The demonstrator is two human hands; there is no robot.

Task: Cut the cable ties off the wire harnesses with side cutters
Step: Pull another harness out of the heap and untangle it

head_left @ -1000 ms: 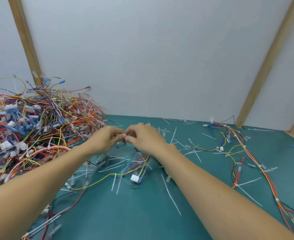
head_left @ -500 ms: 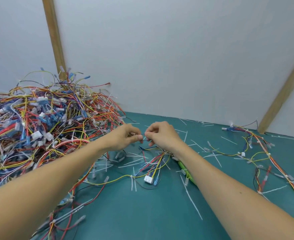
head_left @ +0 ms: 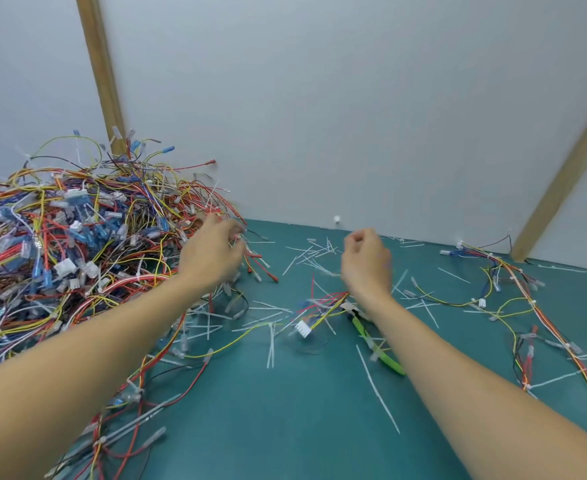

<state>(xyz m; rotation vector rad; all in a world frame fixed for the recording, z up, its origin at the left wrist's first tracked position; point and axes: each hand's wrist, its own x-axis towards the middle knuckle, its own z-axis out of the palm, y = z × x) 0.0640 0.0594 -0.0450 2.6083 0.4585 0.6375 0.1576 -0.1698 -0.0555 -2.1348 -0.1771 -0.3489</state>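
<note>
Standing beside the bench, I see the left hand [head_left: 212, 252] reaching into the near edge of the big heap of wire harnesses [head_left: 60, 251], fingers curled among the loops; it is blurred, and I cannot tell whether it has hold of a wire. The right hand [head_left: 366, 259] hangs above the green mat [head_left: 285, 427] with its fingers curled in, apparently around nothing, though anything as small as a tie end would be hidden.

One loose harness [head_left: 316, 308] with a white connector lies on the mat just below that wrist, and another harness [head_left: 513, 306] trails along the right side. Cut cable ties [head_left: 376, 388] are scattered all over the mat. The side cutters [head_left: 378, 348] (only the green handles show, the head is tucked under the forearm) lie beside the loose harness, untouched by either hand.

These harnesses look light and limp, so I would expect one to sag and drag its neighbours along if pulled from the heap by a single wire. Better, I think, to take it where the wires are bunched, close beside a tie, so that the tie stands proud for the blades. The ties themselves seem thin and springy, and the wire insulation is soft enough to nick, which argues for slipping only the cutter tip under the strap.
</note>
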